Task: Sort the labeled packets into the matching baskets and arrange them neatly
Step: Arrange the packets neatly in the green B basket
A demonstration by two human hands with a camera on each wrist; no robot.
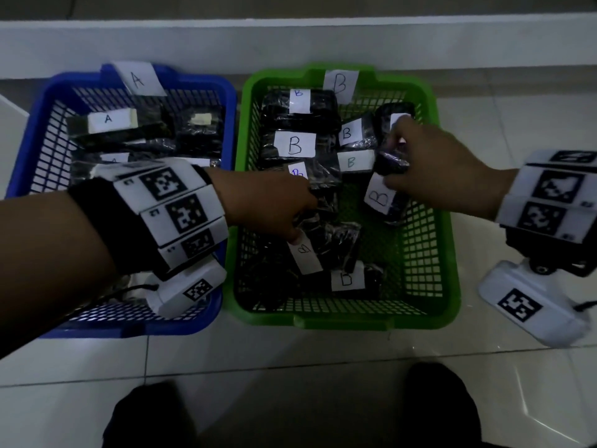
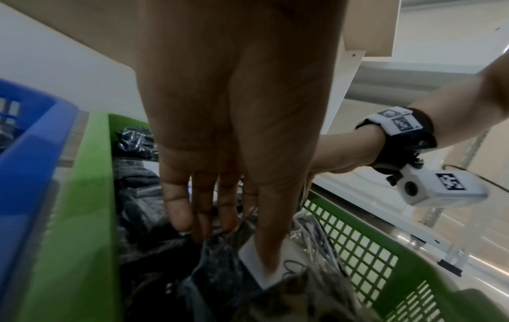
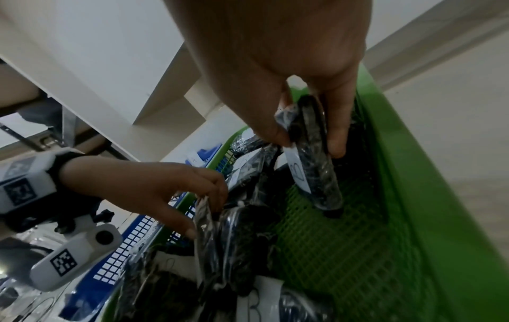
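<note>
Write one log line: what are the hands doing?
left hand: pinches packet | right hand: holds packet | where: green basket | blue basket: untouched

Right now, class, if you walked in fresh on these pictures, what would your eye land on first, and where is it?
Two bright baskets side by side on the pale floor: the blue basket tagged A on the left, the green basket tagged B on the right, both holding black packets with white labels. Both hands work in the green one: the right hand grips a B packet, the left hand pinches another.
</note>
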